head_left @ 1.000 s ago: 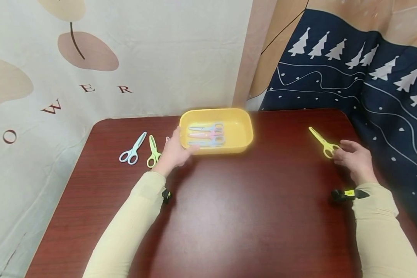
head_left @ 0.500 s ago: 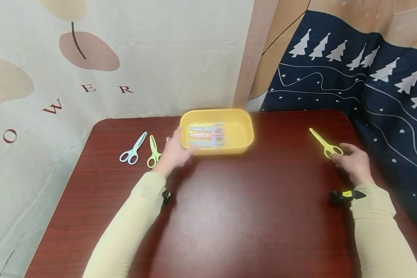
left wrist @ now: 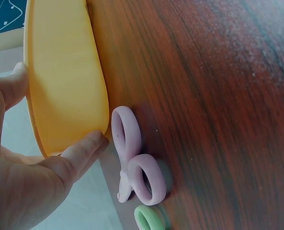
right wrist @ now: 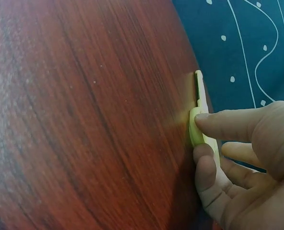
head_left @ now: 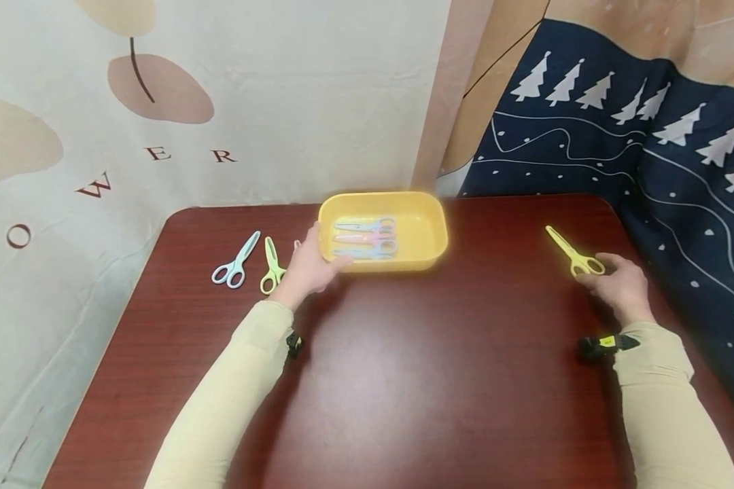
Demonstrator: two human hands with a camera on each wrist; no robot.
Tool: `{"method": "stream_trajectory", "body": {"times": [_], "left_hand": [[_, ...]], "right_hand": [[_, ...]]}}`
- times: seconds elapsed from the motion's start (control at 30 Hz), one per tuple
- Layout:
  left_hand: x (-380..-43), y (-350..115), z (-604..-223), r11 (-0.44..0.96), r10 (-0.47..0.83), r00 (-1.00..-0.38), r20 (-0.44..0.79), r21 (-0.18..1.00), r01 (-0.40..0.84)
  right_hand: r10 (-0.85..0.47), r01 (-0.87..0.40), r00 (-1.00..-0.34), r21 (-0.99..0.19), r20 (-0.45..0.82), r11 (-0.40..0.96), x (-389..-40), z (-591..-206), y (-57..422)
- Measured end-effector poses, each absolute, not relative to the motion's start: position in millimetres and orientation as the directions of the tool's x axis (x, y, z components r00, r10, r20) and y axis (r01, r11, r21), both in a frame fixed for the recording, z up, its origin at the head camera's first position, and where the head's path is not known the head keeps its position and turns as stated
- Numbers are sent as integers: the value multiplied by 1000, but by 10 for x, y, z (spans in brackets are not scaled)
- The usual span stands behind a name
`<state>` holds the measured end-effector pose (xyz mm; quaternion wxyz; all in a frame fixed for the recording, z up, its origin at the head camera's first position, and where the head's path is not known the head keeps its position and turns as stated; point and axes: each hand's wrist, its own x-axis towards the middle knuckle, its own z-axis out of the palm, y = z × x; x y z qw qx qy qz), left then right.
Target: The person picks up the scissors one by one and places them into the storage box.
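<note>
My left hand (head_left: 308, 273) grips the left end of a yellow plastic bin (head_left: 422, 238), thumb at the rim and fingers against the outer wall. Inside the bin lie blue and pink scissors (head_left: 365, 238), side by side. On the right, my right hand (head_left: 621, 288) pinches the handle loops of yellow scissors (head_left: 567, 248), whose blades point away to the far left. The right wrist view shows the fingertips (right wrist: 206, 120) on the yellow handle, close to the tabletop. Pink scissors (left wrist: 127, 153) lie by the left hand, mostly hidden behind it in the head view.
Green scissors (head_left: 272, 263) and light blue scissors (head_left: 236, 260) lie left of the left hand on the dark red wooden table (head_left: 440, 380). A pale curtain (head_left: 318, 102) hangs behind the table. Dark blue cloth with white trees (head_left: 587, 136) borders the right side.
My right hand has shifted slightly left and closed its fingers on the yellow scissors' handle. My left hand and the bin stay in place.
</note>
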<state>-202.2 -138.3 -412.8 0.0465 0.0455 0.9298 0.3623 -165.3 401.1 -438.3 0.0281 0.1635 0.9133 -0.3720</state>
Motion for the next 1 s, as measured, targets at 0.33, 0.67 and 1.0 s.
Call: {"method": "stream_trajectory", "body": {"times": [0.33, 0.67, 1.0], "left_hand": [[-2041, -1380, -4134, 740, 114, -992, -62, 671, 43], [-2048, -1382, -4141, 744, 114, -991, -68, 667, 39], [-2040, -1392, -4147, 738, 114, -991, -70, 674, 37]], "right_hand": [[261, 244, -963, -635, -69, 733, -1649, -4401, 3970], [263, 187, -964, -622, 32, 760, -1674, -4447, 3946], [301, 182, -950, -626, 88, 758, -1680, -4464, 3903]]}}
